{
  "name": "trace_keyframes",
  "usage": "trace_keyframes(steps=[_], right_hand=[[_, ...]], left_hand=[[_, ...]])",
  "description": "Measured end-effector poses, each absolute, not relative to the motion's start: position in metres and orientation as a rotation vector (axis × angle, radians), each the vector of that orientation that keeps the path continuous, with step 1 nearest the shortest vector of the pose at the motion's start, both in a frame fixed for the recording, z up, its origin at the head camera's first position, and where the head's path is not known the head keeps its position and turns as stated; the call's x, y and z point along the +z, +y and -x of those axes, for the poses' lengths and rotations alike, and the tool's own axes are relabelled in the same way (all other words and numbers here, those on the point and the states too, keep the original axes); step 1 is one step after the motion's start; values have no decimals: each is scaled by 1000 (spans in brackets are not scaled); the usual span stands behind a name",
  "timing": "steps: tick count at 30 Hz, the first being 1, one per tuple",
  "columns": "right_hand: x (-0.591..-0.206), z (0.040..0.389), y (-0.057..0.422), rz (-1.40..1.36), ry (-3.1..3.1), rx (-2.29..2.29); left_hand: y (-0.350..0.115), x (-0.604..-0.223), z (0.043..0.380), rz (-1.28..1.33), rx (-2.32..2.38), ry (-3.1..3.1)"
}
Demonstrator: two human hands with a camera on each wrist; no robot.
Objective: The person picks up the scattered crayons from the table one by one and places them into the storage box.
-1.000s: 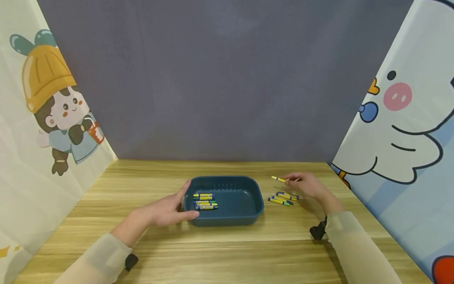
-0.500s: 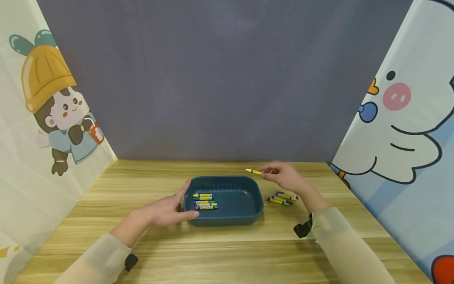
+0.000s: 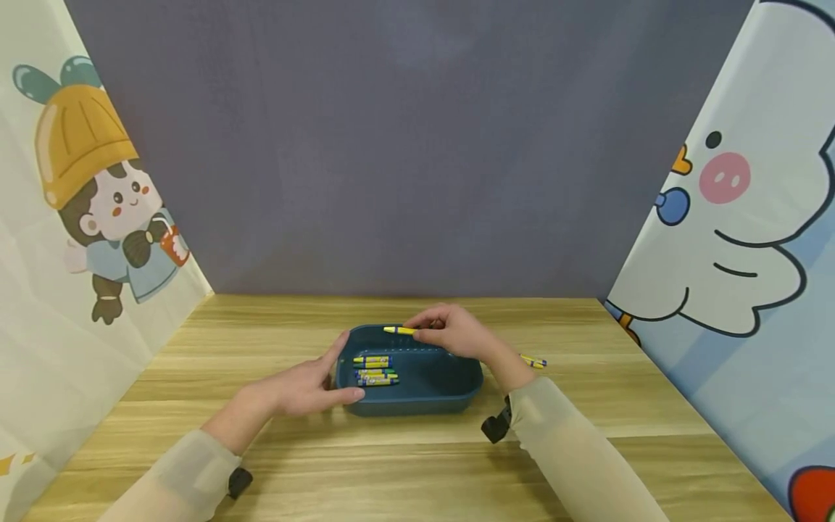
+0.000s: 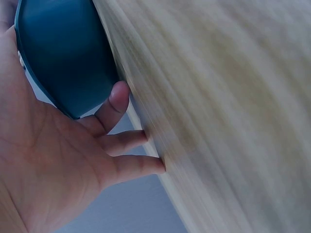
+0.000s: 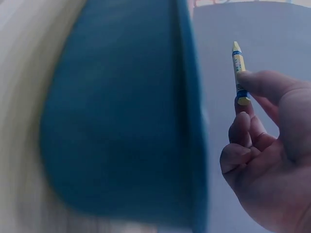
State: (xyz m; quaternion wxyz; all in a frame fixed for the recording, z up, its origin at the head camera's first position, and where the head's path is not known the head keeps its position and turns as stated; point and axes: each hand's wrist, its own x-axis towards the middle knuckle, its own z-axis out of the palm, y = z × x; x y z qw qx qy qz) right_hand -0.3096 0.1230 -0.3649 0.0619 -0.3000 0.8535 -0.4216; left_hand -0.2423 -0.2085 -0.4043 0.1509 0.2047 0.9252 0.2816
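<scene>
My right hand (image 3: 450, 332) pinches a pale yellow crayon (image 3: 399, 330) between thumb and fingertips, over the back rim of a dark blue plastic box (image 3: 424, 407). The right wrist view shows the crayon (image 5: 238, 65) with its tip pointing up, away from the palm. Inside the box, at its left side, several yellow-wrapped crayons (image 3: 374, 362) lie side by side. My left hand (image 3: 306, 384) rests spread against the box's left end, thumb on the front rim and index finger toward the back corner. In the left wrist view, fingertips (image 4: 163, 167) touch the tabletop beside the box.
More crayons (image 3: 533, 361) lie on the wooden table (image 3: 326, 464) right of the box, mostly hidden behind my right wrist. A grey backdrop (image 3: 411, 145) rises at the table's back edge. Cartoon-printed panels stand at left and right.
My right hand has carried the yellow crayon leftward from beside the loose crayons to over the box's back rim. The left hand and the box have stayed in place.
</scene>
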Motion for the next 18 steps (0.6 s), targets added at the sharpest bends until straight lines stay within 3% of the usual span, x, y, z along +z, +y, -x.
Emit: trace_keyframes(steps=[8,18], right_hand=[[-380,314,84,956,2483,-1188],[-393,324,71,954,2418,-1125]], left_hand=[[-208,-403,242,-595,851,2612],[-208,-402,241,-575,857,2593]])
